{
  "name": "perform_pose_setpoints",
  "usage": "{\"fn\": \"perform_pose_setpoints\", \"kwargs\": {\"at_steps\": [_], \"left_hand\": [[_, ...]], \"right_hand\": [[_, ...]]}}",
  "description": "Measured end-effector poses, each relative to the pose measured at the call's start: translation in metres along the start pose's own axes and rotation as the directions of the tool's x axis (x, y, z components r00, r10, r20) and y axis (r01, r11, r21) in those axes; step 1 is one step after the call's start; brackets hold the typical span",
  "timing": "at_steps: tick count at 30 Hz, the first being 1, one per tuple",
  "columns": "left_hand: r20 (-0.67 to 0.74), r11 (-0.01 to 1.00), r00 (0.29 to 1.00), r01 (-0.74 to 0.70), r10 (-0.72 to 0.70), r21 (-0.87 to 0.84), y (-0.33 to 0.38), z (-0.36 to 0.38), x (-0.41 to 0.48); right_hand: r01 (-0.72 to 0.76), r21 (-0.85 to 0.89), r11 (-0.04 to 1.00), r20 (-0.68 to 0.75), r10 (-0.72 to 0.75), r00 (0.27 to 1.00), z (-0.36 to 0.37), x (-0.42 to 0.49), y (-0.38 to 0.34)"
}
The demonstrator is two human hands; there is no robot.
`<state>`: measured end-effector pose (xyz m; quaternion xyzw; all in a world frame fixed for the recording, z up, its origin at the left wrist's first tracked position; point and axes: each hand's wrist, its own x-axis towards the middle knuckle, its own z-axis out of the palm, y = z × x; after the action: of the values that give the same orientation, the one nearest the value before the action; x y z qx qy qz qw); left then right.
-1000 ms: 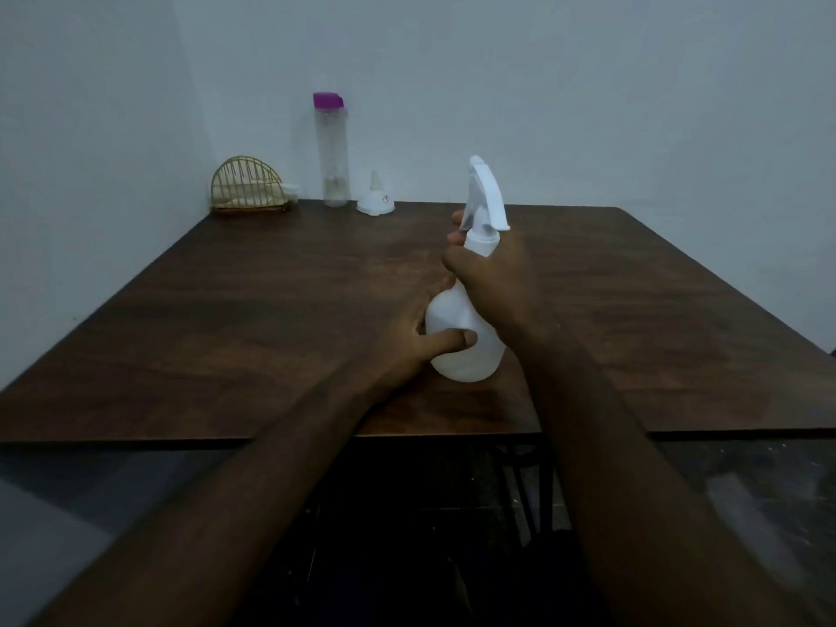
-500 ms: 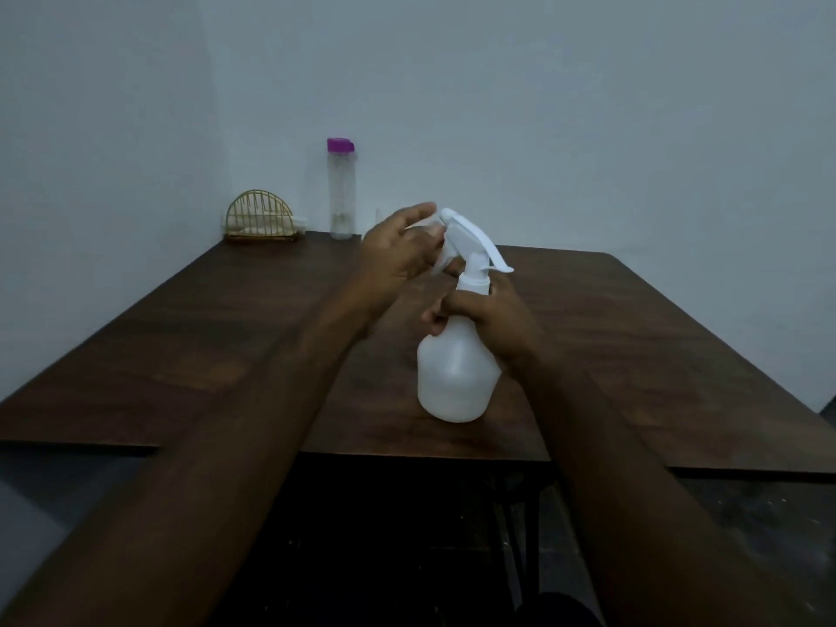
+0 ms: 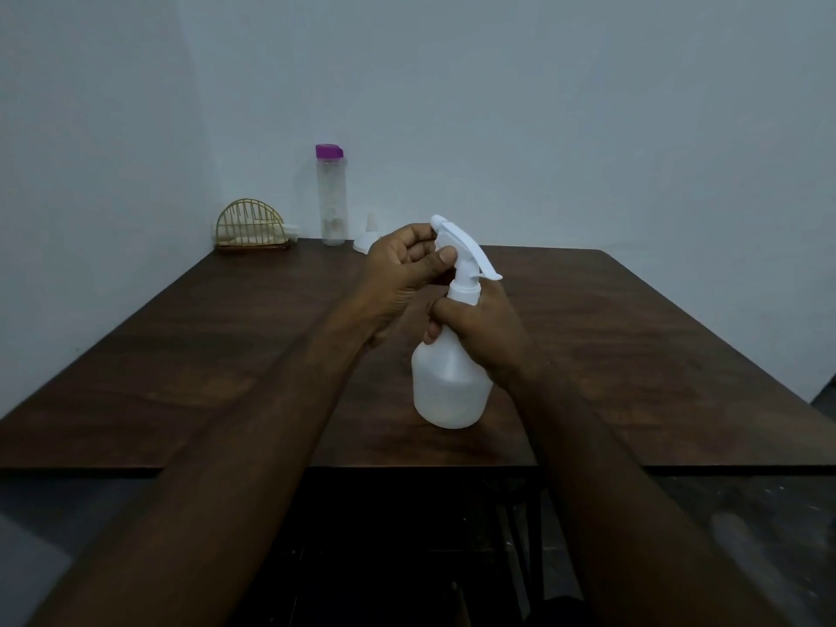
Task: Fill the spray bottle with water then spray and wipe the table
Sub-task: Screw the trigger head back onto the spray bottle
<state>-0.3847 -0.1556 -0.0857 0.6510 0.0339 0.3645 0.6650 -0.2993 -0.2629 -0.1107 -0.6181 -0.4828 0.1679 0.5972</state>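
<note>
No brand, label or writing can be read on any item in the dim frame. The white spray bottle [image 3: 452, 377] is seen just right of the frame's centre, standing upright on the dark wooden table [image 3: 181, 377] near its front edge; its body is of smooth, translucent white plastic, rounded at the shoulder and wide at the base. The bottle's neck is gripped by the right hand [image 3: 484, 328], which is reached in from the lower right with the fingers curled round the narrow part just under the collar. The trigger head [image 3: 466, 251], a white plastic piece with a long sloping lever, is held at its left end by the left hand [image 3: 402, 273], the thumb and curled fingers being pinched about the nozzle; the forearm is stretched in from the lower left. A matt brown grain is shown by the table top. In the upper left of the table, against the pale wall, a tall clear water bottle [image 3: 332, 205] with a purple cap is stood, with a small white funnel [image 3: 367, 239] just to its right, partly hidden behind the left hand, and a half-round gold wire holder [image 3: 251, 228] to its left, with something pale kept in it
</note>
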Motion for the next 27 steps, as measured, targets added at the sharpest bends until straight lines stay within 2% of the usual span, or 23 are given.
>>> {"fn": "perform_pose_setpoints", "kwargs": {"at_steps": [2,4,7,10,12,16,24,27], "left_hand": [[0.033,0.998,0.998,0.058,-0.057,-0.031,0.006,0.001,-0.001],[0.036,0.993,0.992,0.117,-0.118,0.023,0.014,0.005,0.000],[-0.082,0.971,0.979,0.197,-0.188,0.133,0.024,0.018,0.004],[-0.236,0.960,0.940,0.271,-0.248,0.073,0.025,0.036,0.005],[-0.335,0.969,0.914,0.245,-0.229,0.006,0.020,0.048,0.006],[-0.511,0.976,0.849,0.201,-0.132,0.083,0.015,0.061,0.011],[-0.580,0.979,0.813,0.160,-0.057,0.129,0.010,0.060,0.018],[-0.550,0.981,0.832,0.160,-0.072,0.114,0.008,0.059,0.018]], "right_hand": [[-0.016,0.009,1.000,0.015,0.016,1.000,-0.002,0.002,0.002],[-0.021,-0.010,1.000,0.030,0.022,0.999,-0.002,0.004,0.005],[-0.021,-0.045,0.999,0.040,0.023,0.999,-0.001,0.003,0.013],[-0.075,-0.079,0.994,0.035,0.078,0.996,0.000,-0.001,0.020],[-0.065,-0.057,0.996,0.000,0.065,0.998,0.002,-0.004,0.020],[-0.024,-0.059,0.998,-0.122,0.017,0.992,0.009,-0.010,0.018],[-0.034,-0.133,0.991,-0.222,0.004,0.975,0.014,-0.010,0.023],[-0.032,-0.139,0.990,-0.217,0.001,0.976,0.014,-0.012,0.022]]}}
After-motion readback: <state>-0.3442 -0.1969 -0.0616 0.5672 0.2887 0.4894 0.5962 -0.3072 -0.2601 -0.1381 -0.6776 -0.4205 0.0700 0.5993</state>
